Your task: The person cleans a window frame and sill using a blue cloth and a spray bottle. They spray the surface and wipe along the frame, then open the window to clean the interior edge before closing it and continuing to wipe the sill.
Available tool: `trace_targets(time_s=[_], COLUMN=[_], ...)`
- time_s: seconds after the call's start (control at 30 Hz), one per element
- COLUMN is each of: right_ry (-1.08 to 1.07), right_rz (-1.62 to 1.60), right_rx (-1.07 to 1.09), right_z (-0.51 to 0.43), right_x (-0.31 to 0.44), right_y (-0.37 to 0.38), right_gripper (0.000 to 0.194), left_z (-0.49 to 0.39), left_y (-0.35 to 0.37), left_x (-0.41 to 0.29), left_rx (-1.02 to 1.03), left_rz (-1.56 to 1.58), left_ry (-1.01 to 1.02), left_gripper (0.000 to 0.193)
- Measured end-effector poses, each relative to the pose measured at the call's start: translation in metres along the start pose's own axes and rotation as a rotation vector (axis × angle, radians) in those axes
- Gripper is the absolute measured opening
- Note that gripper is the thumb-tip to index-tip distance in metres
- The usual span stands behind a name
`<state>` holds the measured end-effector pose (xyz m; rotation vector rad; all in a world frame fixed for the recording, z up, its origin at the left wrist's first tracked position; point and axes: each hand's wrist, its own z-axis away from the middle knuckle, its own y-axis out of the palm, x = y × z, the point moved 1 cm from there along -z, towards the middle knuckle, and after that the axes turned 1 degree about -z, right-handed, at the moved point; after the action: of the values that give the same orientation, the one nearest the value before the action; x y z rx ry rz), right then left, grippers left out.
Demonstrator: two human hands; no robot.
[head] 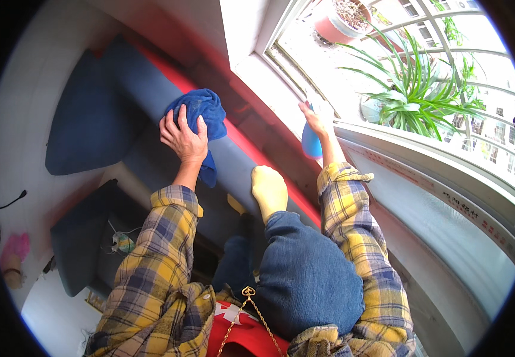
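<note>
My left hand (184, 136) is spread over a bunched blue cloth (206, 109), fingers curled against it. Part of the cloth hangs below the wrist, over a blue-grey upholstered seat back (230, 163). On the right, my right hand (317, 120) grips a blue bottle (312, 142), which looks like a spray bottle; its top is washed out by window glare. The bottle is beside the white window sill (275, 91). My foot in a yellow sock (269, 189) rests on the seat back between my two arms.
An open window frame (373, 136) borders the right, with a long-leaved potted plant (411, 98), a pink pot (340, 24) and metal bars (445, 44) beyond. A red strip (248, 145) runs along the seat back. A dark chair (79, 250) and a black cable (5, 206) are at left.
</note>
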<state>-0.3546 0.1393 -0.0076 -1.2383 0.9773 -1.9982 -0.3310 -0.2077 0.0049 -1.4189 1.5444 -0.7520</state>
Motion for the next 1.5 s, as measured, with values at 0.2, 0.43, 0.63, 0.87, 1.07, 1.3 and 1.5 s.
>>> trace_targets(time_s=[0.2, 0.43, 0.63, 0.87, 1.07, 1.3, 1.5], right_ry=[0.260, 0.413, 0.300, 0.098, 0.051, -0.058, 0.347], right_rz=[0.003, 0.008, -0.089, -0.116, -0.134, -0.248, -0.082], right_rx=[-0.187, -0.188, -0.278, -0.192, -0.158, -0.604, -0.542], right_z=[0.066, 0.127, 0.118, 0.085, 0.076, 0.154, 0.207], right_x=[-0.078, -0.109, -0.098, -0.057, -0.037, -0.077, -0.143], right_y=[0.006, 0.002, 0.005, 0.005, -0.002, -0.026, -0.049], right_gripper=[0.037, 0.031, 0.028, 0.044, 0.031, 0.030, 0.043], left_z=[0.000, 0.003, 0.003, 0.005, 0.005, 0.007, 0.008], left_y=[0.003, 0.005, 0.008, 0.010, 0.012, 0.015, 0.019], left_x=[0.001, 0.001, 0.002, 0.004, 0.006, 0.009, 0.010], left_rx=[-0.021, -0.032, -0.028, -0.027, -0.043, -0.041, -0.043], left_rz=[-0.009, -0.026, -0.037, -0.021, -0.014, -0.007, -0.008], left_ry=[0.023, 0.034, 0.030, 0.024, 0.017, 0.007, -0.019], left_gripper=[0.047, 0.047, 0.048, 0.048, 0.047, 0.047, 0.047])
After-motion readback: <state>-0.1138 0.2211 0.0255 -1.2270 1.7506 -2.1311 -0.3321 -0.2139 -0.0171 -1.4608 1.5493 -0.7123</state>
